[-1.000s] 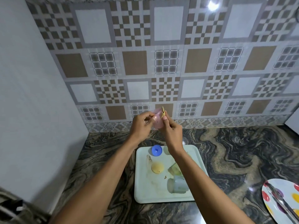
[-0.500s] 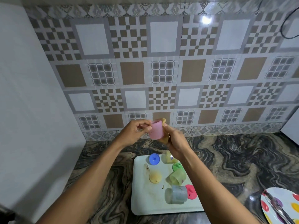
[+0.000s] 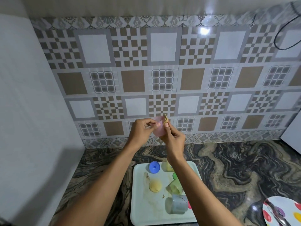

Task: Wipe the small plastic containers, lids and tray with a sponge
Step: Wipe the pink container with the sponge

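Note:
My left hand (image 3: 142,130) pinches a small pink plastic container (image 3: 158,127) held up in front of the tiled wall. My right hand (image 3: 173,137) pinches a thin yellowish sponge piece (image 3: 165,121) against the container's rim. Below, a white tray (image 3: 143,207) lies on the marble counter. On it sit a blue lid (image 3: 154,167), a yellow lid (image 3: 155,185), a green container on its side (image 3: 175,186), a grey-blue container on its side (image 3: 176,206), a yellow container (image 3: 166,167) and a green lid (image 3: 174,175), partly hidden by my right forearm.
A dark marble counter (image 3: 228,173) runs along the patterned tile wall. A white panel (image 3: 24,111) stands at the left. A spotted plate with metal tongs (image 3: 281,212) sits at the lower right corner. A black cable (image 3: 283,38) hangs at the upper right.
Both hands stayed together on the pink container, which was turned between the fingers with the sponge rubbing its rim. The camera tilted upward, so more wall shows.

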